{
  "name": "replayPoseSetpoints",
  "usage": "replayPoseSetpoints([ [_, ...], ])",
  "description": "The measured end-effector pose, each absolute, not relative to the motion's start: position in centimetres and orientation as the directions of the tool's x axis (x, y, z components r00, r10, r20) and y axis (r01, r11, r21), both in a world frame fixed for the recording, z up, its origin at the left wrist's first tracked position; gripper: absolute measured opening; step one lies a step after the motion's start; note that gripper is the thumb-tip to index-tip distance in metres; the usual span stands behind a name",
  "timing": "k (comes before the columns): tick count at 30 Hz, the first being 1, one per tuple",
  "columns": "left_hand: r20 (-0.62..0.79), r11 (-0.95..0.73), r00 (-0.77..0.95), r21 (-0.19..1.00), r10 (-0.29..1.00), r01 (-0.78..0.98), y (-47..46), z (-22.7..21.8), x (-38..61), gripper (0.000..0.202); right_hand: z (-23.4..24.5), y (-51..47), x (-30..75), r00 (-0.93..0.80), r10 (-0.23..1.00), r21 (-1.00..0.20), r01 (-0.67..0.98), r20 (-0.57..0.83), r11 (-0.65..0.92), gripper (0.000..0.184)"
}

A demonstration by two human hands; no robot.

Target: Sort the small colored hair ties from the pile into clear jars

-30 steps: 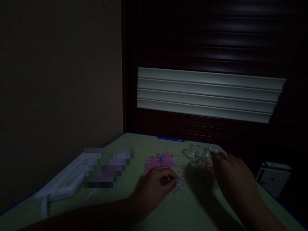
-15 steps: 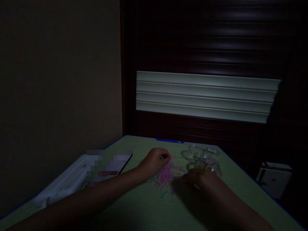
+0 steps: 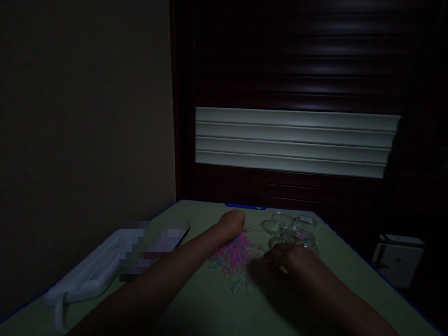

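A loose pile of small rubber bands [image 3: 236, 254], mostly pink with some blue and yellow, lies spread on the pale green tabletop [image 3: 206, 308]. At the far edge of the pile, my left hand [image 3: 233, 224] is closed with its back toward me; whatever its fingers hold is hidden. My right hand [image 3: 292, 257] hovers at the pile's right side, fingers curled together, and I cannot make out anything in them. Just beyond it stands a clear round container [image 3: 301, 237] with some coloured bits inside. Behind that are another clear round container [image 3: 282, 219] and a labelled clear lid [image 3: 305, 221].
On the left lie a white power strip [image 3: 94, 273] with a cord and a flat, partly blurred-out item [image 3: 175, 238]. A wall borders the left side, and a dark slatted door [image 3: 297, 70] stands behind. Beyond the right table edge is a white box [image 3: 399, 261].
My left hand has shifted slightly up and turned, its fingers now hidden behind its back. The right hand stays nearly in place. The view has shifted slightly.
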State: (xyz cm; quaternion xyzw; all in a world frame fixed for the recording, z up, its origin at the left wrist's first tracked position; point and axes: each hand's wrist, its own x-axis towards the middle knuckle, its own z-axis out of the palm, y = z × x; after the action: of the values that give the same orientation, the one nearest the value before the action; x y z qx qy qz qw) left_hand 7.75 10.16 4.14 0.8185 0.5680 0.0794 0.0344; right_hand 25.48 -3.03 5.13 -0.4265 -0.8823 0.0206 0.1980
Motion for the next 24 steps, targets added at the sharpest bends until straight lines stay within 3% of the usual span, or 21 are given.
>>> replayPoseSetpoints([
  [6, 0.17, -0.393, 0.362, 0.211, 0.917, 0.895, 10.4, 4.3, 7.7, 0.027, 5.1, -2.9, 25.4, -0.549, 0.762, -0.189, 0.754, 0.343, 0.629, 0.02],
  [11, 0.385, -0.517, 0.39, 0.321, 0.837, 0.793, 8.8, 4.9, 7.4, 0.012, 5.3, -2.5, 25.6, -0.501, 0.797, -0.181, 0.796, 0.337, 0.577, 0.022],
  [15, 0.53, -0.592, 0.348, 0.404, 0.773, 0.697, 5.2, 3.8, 7.2, 0.013, 5.2, -2.2, 25.8, -0.413, 0.827, -0.21, 0.833, 0.382, 0.513, 0.021],
  [17, 0.567, -0.613, 0.324, 0.447, 0.758, 0.652, 3.1, 2.6, 7.0, 0.013, 4.9, -2.0, 25.9, -0.389, 0.822, -0.234, 0.827, 0.416, 0.511, 0.022],
  [20, 0.578, -0.602, 0.224, 0.625, 0.785, 0.497, 0.6, 1.3, 7.0, 0.011, 4.6, -1.7, 25.9, -0.402, 0.807, -0.277, 0.793, 0.433, 0.543, 0.023],
  [24, 0.574, -0.594, 0.192, 0.676, 0.796, 0.436, -0.5, 0.9, 7.1, 0.01, 4.8, -2.1, 25.5, -0.417, 0.805, -0.37, 0.731, 0.423, 0.573, 0.024],
])
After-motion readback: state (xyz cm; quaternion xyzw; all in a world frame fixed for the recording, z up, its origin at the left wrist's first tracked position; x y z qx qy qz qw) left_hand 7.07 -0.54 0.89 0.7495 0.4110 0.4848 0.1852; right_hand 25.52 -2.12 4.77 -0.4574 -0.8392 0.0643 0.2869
